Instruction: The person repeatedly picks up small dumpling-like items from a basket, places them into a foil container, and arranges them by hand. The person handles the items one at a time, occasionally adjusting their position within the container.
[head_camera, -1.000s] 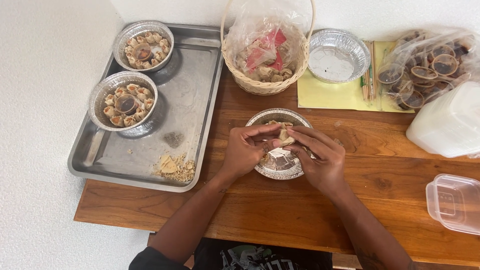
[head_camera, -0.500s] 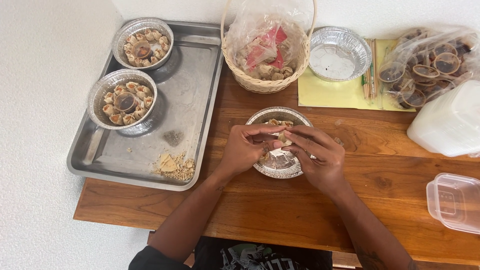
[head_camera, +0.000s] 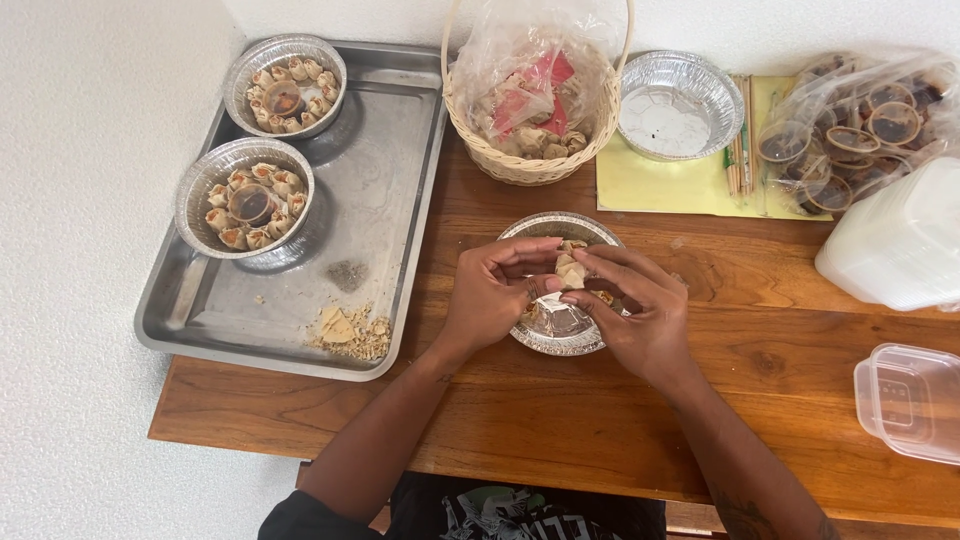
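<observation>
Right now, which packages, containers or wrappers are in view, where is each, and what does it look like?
Foil dish: under both hands, round, silver.
Two filled foil dishes: on the steel tray, left, round, holding dumplings and a sauce cup.
Empty foil dish: top centre, on yellow paper.
Plastic bag: in the wicker basket, clear, red inside.
Bag of sauce cups: top right, clear.
Plastic box: right edge, clear, rectangular.
No screens or signs.

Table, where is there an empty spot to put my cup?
Bare wood lies along the near edge of the table, below the hands, and between the foil dish and the plastic box. The back, around the basket, is crowded.
</observation>
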